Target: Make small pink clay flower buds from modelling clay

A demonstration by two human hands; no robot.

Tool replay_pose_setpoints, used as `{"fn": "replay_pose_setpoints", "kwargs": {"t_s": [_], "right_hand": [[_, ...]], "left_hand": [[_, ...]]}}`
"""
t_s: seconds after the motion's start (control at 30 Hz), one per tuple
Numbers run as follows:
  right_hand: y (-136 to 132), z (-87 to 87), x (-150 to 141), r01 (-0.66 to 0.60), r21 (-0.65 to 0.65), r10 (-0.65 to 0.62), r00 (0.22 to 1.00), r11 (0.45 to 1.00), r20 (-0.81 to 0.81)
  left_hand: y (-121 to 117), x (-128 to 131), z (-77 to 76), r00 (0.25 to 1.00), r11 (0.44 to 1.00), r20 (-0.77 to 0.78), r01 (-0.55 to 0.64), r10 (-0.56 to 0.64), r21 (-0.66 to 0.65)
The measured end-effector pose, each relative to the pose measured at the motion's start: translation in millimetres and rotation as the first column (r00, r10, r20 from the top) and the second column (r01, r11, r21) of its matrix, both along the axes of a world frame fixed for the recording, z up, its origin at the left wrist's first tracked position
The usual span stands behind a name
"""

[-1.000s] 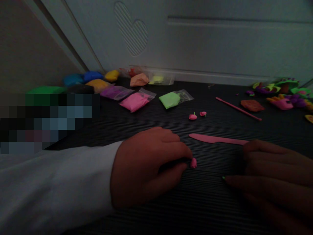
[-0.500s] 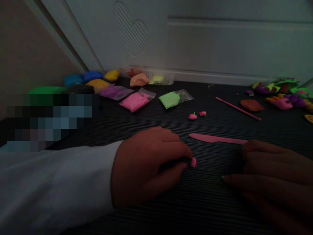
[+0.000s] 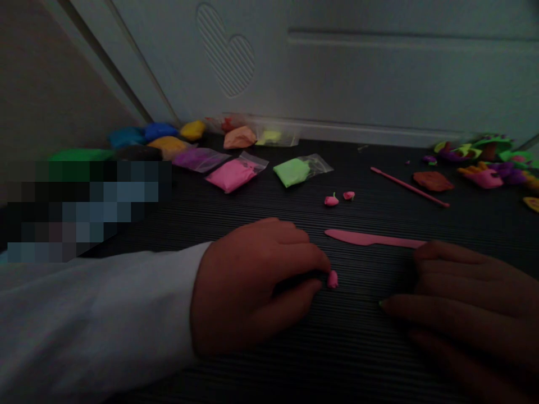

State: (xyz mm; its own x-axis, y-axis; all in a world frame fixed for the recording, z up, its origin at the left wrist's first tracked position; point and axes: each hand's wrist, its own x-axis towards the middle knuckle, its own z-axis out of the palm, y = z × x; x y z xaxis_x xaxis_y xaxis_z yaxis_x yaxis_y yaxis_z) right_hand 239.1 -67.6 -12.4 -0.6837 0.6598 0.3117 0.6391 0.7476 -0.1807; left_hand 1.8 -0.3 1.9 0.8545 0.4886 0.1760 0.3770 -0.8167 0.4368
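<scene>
My left hand rests on the dark tabletop with index finger and thumb bent in a pinch. At their tips is a small pink clay rosebud, touching the index finger. My right hand is in deep shadow on the right. A tiny green bit of clay shows at the end of its forward finger, a short way right of the rosebud. The other fingers are curled over the handle end of a pink plastic knife, which lies flat. Two finished pink rosebuds with green stems lie farther back.
Bags of coloured clay, among them a pink bag and a light green bag, line the back left. A thin pink stick and a reddish-brown clay lump lie back right, near several colourful clay figures. A white panel stands behind.
My right hand has shifted very slightly left with the green bit. My left hand and the rosebud look the same.
</scene>
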Motion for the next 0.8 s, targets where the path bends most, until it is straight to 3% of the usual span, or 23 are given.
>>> {"fn": "replay_pose_setpoints", "kwargs": {"t_s": [0.8], "right_hand": [[-2.2,-0.7,2.1,0.013,-0.007,-0.013,0.999,1.000,-0.037]], "left_hand": [[0.3,-0.5,-2.7,1.000,1.000,0.024,0.000,0.000,-0.001]]}}
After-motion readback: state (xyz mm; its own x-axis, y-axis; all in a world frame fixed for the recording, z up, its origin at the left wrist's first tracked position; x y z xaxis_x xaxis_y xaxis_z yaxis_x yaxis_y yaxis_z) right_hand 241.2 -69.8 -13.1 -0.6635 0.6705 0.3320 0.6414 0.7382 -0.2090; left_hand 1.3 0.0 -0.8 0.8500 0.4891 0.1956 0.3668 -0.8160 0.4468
